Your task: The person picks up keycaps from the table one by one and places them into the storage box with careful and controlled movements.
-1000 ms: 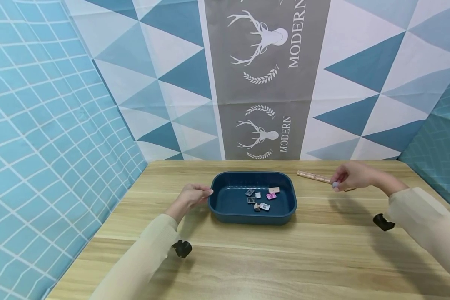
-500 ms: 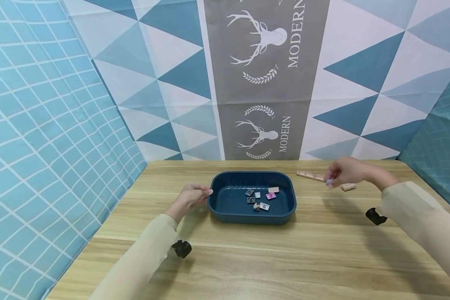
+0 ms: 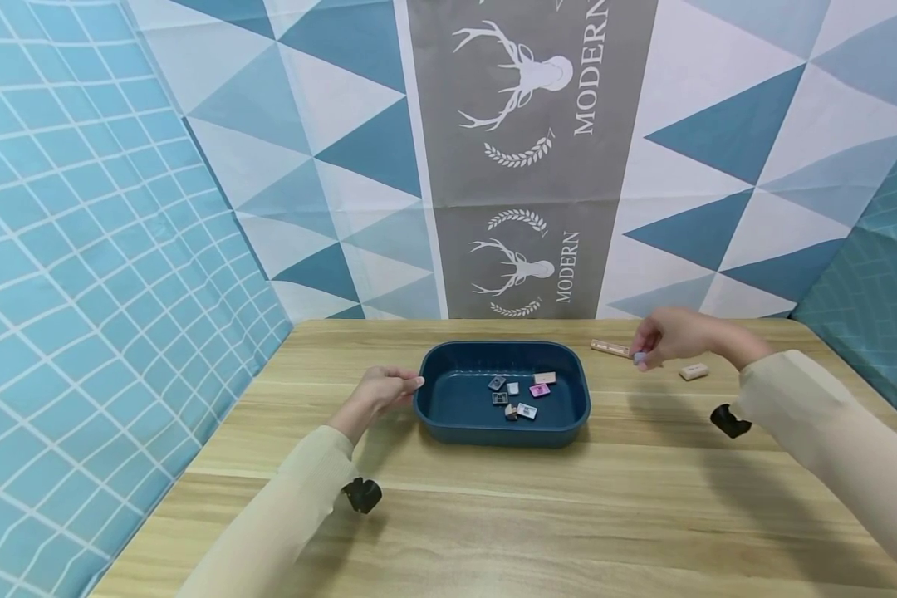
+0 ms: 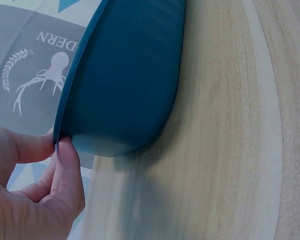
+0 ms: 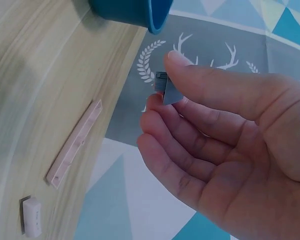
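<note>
My left hand (image 3: 379,394) pinches the left rim of a dark blue plastic tray (image 3: 467,434) between thumb and fingers; the left wrist view shows the rim (image 4: 65,107) in that pinch. To the right of the tray, my right hand (image 3: 673,335) is raised above the table. Its thumb and fingers pinch a small grey building block (image 5: 170,90) with a slanted face. Inside the tray lie several small pieces, among them a pink one (image 3: 540,390), a white one (image 3: 526,411) and a dark one (image 3: 500,399).
A long pale pink strip (image 5: 74,145) lies on the table near its back edge, partly behind my right hand in the head view. A short beige block (image 3: 693,371) lies to its right. Patterned cloth (image 3: 523,166) hangs behind the wooden table (image 3: 493,523).
With the grey block in its fingers, my right hand has moved left towards the tray, uncovering the beige block. The left hand keeps its place on the rim.
</note>
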`<control>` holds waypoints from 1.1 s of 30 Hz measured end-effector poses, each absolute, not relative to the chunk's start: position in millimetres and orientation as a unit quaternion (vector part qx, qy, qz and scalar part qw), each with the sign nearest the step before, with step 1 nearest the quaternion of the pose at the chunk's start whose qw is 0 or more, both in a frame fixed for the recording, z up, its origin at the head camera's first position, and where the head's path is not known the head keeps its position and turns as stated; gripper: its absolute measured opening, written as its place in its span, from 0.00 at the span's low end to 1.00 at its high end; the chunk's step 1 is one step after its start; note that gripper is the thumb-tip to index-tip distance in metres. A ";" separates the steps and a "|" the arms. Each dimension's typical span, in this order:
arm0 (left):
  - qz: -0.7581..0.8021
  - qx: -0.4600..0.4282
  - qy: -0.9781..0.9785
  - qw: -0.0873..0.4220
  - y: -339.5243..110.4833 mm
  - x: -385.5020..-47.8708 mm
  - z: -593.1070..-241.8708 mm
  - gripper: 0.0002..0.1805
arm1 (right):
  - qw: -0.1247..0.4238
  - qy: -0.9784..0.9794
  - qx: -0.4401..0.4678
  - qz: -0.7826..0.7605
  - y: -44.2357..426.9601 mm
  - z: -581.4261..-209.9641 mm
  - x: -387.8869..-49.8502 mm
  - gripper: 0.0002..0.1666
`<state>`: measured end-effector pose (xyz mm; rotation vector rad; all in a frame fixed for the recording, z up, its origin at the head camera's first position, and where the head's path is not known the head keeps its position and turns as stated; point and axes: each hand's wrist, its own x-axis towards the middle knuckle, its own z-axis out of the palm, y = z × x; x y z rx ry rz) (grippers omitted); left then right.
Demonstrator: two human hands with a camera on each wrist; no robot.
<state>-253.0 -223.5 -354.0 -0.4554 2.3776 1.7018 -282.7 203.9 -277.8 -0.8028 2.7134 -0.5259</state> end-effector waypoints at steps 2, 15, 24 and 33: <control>0.574 -0.150 0.800 0.091 -223.5 -253.3 -353.9 0.16 | 0.135 0.934 -0.279 -0.180 201.9 -276.5 -283.4 0.10; 0.571 -0.151 0.802 0.091 -224.0 -254.7 -353.9 0.16 | 0.148 0.931 -0.284 -0.174 185.2 -271.2 -286.6 0.09; 0.573 -0.150 0.801 0.091 -222.4 -255.1 -353.9 0.16 | 0.151 0.925 -0.298 -0.181 172.8 -270.7 -288.4 0.09; 0.579 -0.148 0.797 0.092 -224.0 -254.3 -355.7 0.16 | 0.152 0.925 -0.302 -0.173 161.8 -271.3 -288.6 0.08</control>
